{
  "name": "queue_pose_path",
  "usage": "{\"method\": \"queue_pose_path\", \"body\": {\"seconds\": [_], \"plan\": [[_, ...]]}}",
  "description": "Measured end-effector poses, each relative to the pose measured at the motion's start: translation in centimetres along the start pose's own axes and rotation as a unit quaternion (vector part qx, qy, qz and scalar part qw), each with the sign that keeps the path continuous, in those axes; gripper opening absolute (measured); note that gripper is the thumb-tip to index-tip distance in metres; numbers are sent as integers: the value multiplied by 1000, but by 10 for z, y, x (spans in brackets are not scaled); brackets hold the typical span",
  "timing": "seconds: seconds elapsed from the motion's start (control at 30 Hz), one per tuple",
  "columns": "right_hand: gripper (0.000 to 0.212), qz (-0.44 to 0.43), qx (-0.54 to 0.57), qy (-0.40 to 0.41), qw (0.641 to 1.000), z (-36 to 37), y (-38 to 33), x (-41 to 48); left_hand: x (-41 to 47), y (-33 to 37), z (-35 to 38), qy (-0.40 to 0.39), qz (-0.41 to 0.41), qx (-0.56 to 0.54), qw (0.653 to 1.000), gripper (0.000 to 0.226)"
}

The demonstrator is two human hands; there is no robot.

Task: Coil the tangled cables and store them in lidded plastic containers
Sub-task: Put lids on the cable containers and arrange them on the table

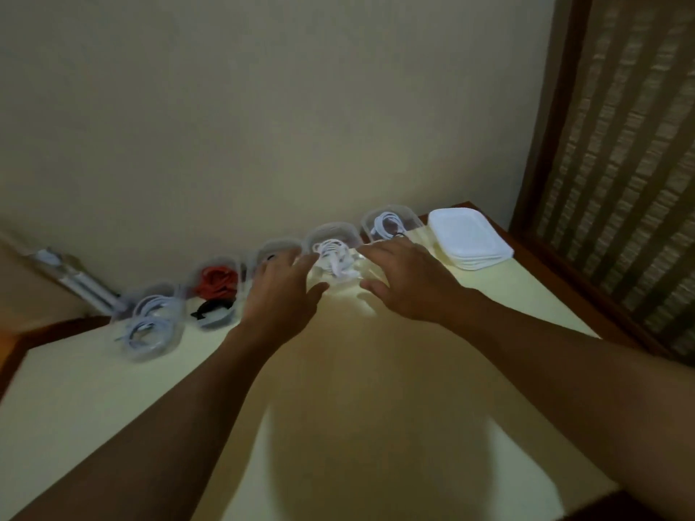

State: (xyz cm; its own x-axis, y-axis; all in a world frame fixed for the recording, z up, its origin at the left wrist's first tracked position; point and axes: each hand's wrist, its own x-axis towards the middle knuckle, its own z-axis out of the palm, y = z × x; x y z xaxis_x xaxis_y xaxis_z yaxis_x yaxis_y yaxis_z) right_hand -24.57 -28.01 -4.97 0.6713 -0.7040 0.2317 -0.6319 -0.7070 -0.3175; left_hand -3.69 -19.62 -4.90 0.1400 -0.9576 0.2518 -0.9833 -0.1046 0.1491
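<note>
Several clear plastic containers stand in a row along the wall on a pale table [113,400]. One container [333,238] holds a coiled white cable [334,257]; my left hand [282,291] and my right hand [406,280] flank it with fingers spread and relaxed, gripping nothing. Whether they touch the container is blurred. Another container [391,220] further right holds a white cable. Containers to the left hold a red cable [218,282], a black cable [210,308] and a pale cable [148,325]. My left hand partly hides one container [274,248].
A stack of white lids [468,238] lies at the table's far right corner. A striped woven screen [620,163] stands to the right. A grey metal object [71,276] leans at the wall on the left. The wall runs close behind the containers.
</note>
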Motion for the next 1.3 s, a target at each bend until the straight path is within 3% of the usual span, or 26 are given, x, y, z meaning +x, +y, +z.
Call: {"method": "queue_pose_path", "body": {"seconds": [0.3,0.57,0.8,0.93,1.03,1.13,1.3], "plan": [[58,-132,41,-28,990,75,-154,61,-97,-165,-58,11,-150,24,988,49],[36,-243,-2,4,970,144,-236,99,-126,-244,-52,46,-298,-112,947,30],[23,-257,-54,5,965,173,-257,103,-133,-258,-47,27,-353,-165,921,26],[21,-271,-36,-6,962,157,-248,77,-151,-242,-53,10,-382,-228,896,34],[21,-273,-30,-9,962,139,-238,42,-173,-213,-56,-12,-402,-289,869,52],[24,-273,-46,-5,961,126,-225,1,-194,-179,-54,-24,-381,-293,877,64],[30,-258,-3,8,966,103,-191,-64,-222,-116,-54,-40,-331,-318,888,63]]}}
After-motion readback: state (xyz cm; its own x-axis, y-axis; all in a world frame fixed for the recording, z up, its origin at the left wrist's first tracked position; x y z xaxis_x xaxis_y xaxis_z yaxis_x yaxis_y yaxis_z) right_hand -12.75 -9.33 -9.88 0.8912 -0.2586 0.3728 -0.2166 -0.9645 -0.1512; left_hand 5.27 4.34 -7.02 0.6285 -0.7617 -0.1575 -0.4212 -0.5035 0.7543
